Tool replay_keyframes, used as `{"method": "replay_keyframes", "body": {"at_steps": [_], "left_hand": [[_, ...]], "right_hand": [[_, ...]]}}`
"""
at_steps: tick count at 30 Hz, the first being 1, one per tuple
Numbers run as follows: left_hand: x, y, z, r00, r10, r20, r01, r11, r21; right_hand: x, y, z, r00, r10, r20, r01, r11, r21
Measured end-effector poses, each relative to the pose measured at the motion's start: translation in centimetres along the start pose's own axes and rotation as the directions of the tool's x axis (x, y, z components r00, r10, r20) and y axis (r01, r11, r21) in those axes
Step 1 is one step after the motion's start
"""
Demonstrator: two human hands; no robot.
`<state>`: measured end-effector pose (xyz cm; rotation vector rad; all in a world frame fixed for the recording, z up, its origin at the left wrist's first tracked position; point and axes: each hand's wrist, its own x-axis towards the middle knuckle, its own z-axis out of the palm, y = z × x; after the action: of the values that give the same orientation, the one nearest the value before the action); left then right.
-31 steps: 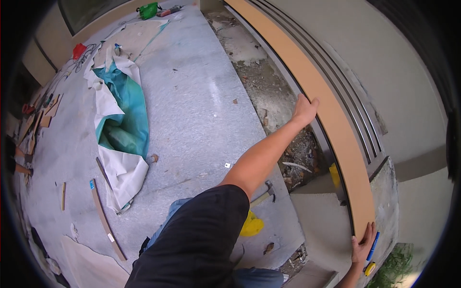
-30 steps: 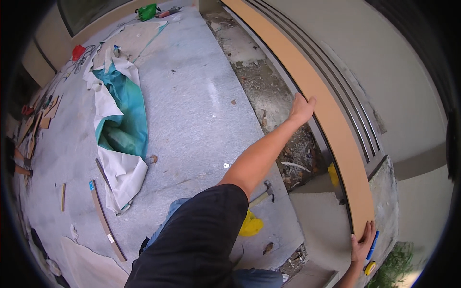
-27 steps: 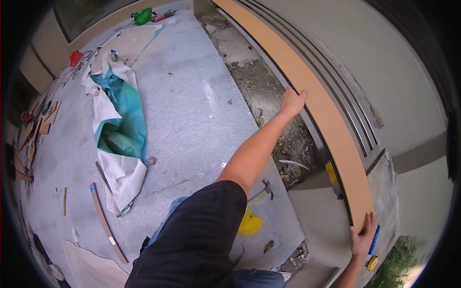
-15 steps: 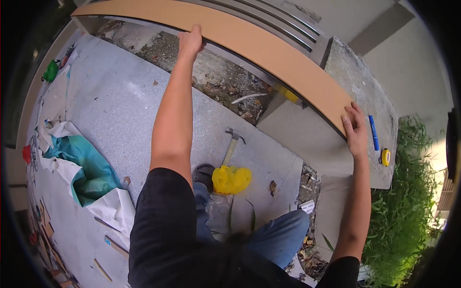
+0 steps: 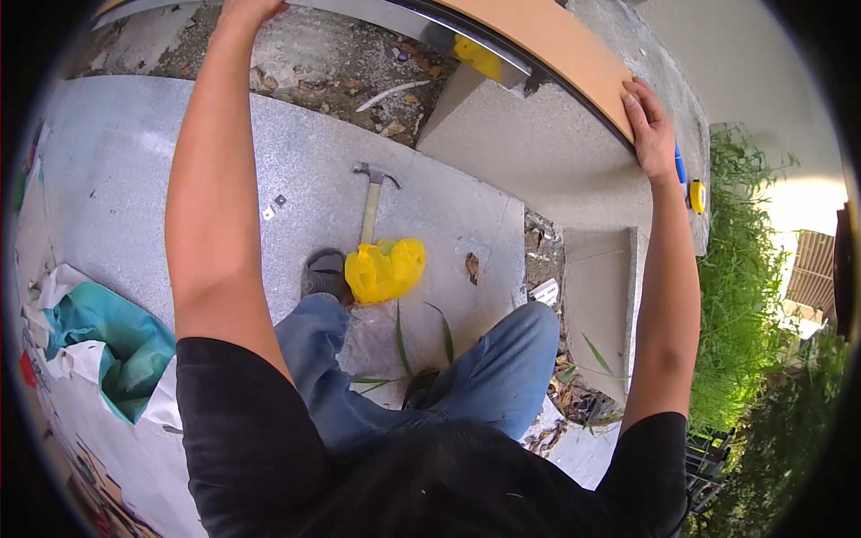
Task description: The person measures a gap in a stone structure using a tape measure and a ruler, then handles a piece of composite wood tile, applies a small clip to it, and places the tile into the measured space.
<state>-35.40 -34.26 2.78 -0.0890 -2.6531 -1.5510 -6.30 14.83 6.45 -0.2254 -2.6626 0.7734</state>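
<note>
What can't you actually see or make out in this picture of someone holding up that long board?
- Left hand, head view: fingers cut off by the top edge, so its grip is unclear.
- Tan board: its left stretch runs out of frame.
- Right hand: lies on the board's end; palm side hidden.
- Hammer: handle end hidden under the yellow bag.
- Right foot: mostly hidden by the jeans leg.

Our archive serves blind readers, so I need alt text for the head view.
A person's left hand and right hand press on a long tan board above a concrete ledge. Below lie a hammer and a yellow bag on the paved ground.
</note>
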Motion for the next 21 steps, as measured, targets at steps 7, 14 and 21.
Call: {"method": "replay_keyframes", "body": {"at_steps": [7, 14, 21], "left_hand": [[-0.4, 1.5, 1.0, 1.000, -0.010, -0.020, 0.011, 0.997, 0.076], [-0.8, 0.5, 0.3, 0.998, 0.065, 0.018, -0.065, 0.997, 0.030], [1.7, -0.9, 1.1, 0.995, 0.019, 0.099, 0.002, 0.979, -0.204]], "right_hand": [[0.5, 1.9, -0.6, 0.999, 0.013, -0.030, -0.010, 0.997, 0.072], [0.9, 0.5, -0.4, 0.995, 0.087, -0.042, -0.091, 0.988, -0.122], [-0.4, 1.0, -1.5, 0.998, -0.058, -0.007, 0.056, 0.983, -0.178]]}}
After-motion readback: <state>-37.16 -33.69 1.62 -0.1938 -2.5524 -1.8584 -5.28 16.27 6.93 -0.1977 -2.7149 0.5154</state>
